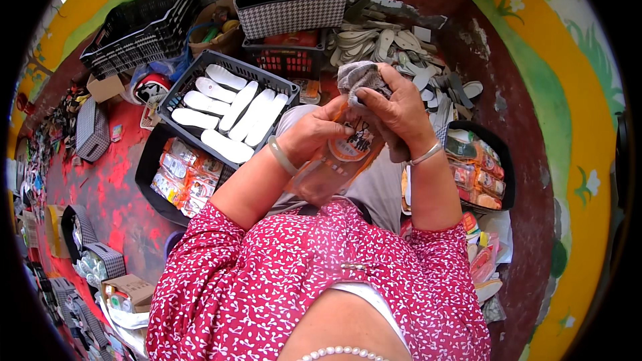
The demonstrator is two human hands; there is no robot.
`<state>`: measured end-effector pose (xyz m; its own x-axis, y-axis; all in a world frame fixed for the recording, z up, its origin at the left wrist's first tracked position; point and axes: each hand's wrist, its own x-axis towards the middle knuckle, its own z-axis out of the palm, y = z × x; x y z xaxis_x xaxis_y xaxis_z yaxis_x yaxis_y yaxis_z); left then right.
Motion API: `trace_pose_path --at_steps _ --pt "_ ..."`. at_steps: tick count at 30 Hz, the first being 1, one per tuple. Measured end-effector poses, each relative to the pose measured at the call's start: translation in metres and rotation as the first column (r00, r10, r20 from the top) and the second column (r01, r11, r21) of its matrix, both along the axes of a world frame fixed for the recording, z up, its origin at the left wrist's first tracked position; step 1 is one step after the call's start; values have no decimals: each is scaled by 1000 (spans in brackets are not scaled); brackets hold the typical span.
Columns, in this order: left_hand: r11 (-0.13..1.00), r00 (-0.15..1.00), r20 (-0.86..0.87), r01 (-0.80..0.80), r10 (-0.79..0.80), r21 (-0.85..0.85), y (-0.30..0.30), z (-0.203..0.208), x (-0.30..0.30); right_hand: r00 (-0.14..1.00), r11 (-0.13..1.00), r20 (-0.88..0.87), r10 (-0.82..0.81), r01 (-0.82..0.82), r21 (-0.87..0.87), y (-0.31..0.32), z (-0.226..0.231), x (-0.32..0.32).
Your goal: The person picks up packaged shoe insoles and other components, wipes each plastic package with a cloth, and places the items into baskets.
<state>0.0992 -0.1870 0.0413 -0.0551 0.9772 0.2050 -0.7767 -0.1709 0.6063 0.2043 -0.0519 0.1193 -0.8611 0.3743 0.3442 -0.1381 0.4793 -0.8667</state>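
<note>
The red floor [107, 194] fills the left and far side, patchy and worn, with a yellow and green painted wall [575, 113] curving round the right. On the floor ahead sits a dark crate [179, 90] holding white insoles [231, 110] laid in rows. Just nearer, touching it, is a black tray [148, 167] packed with orange packets [184, 177]. A second black tray [503, 160] of like packets lies to the right of the person's arm. Further off stand a houndstooth box [287, 13], a red basket [287, 60] under it, an upturned black crate [137, 30], and a loose heap of insoles [394, 47] against the wall. Small checked boxes [90, 130] dot the left edge.

The person wears a red top with white dots [281, 294]; both forearms rise from it toward the middle of the view.

The packet [338, 160], clear plastic with an orange printed label, is held up in front of the chest, over the lap, between the two hands. The left hand [314, 134], a pale bangle on its wrist, is curled round the packet's upper left side, fingers closed on it. The right hand [394, 110], with a silver bangle, has its fingers bent and closed over a grey insole [358, 77] that sticks up from the top of the packet; thumb and fingers pinch the insole's end
</note>
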Motion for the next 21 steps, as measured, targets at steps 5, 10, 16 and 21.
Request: trace_pose_path --at_steps 5,10,16,21 --pt "999 998 -23 51 -51 1 -2 7 0 996 970 13 -94 88 225 2 3 2" --pt "1000 998 -62 11 -10 12 0 21 5 879 615 -297 -373 474 631 -5 -3 -3" --pt "997 987 -146 -72 66 -39 1 33 8 798 451 -454 -397 600 661 -1 -2 -4" --pt "999 982 -185 -38 41 19 9 26 2 776 589 -403 -485 630 506 2 -1 -7"
